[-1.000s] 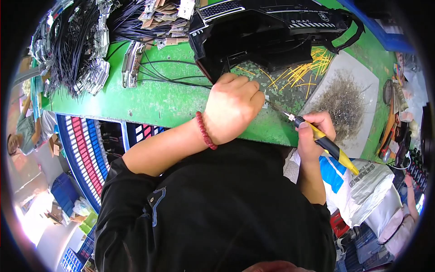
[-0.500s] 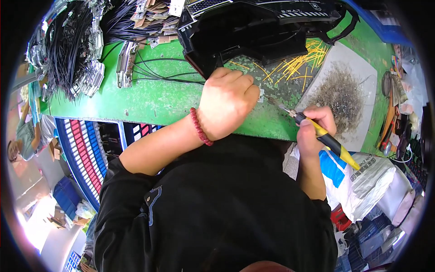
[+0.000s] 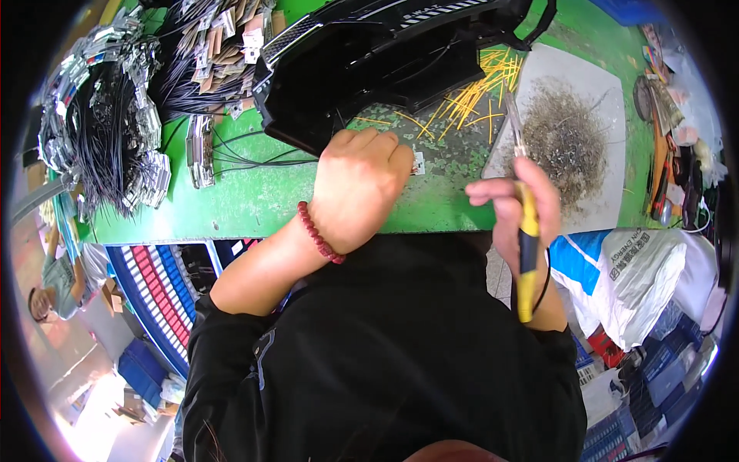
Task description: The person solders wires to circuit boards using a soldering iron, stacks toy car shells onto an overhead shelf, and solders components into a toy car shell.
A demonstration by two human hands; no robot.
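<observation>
My left hand (image 3: 362, 181), with a dark red bead bracelet (image 3: 319, 235) at its wrist, is closed in a fist over the green table (image 3: 254, 208). Thin black cables (image 3: 262, 162) run toward it from the left, and a small white piece (image 3: 418, 162) shows just beside its fingers. What the fist holds is hidden. My right hand (image 3: 531, 204) grips a yellow and black soldering iron (image 3: 528, 258), its metal tip pointing up and away. Some right fingers stretch out to the left. Beyond the left hand lies a large black plastic shell (image 3: 369, 85).
Yellow solder sticks or wires (image 3: 477, 96) lie scattered past the hands. At right, a pale board (image 3: 612, 185) bears a heap of dark debris (image 3: 566, 138). Bundles of black cables with metal plates (image 3: 108, 131) are piled at left. A white bag (image 3: 639, 277) hangs below the table at right.
The soldering iron has lifted away from the small white piece at my left hand, and its tip has swung upward over the pale board. My left hand stays closed in place while the view shifts.
</observation>
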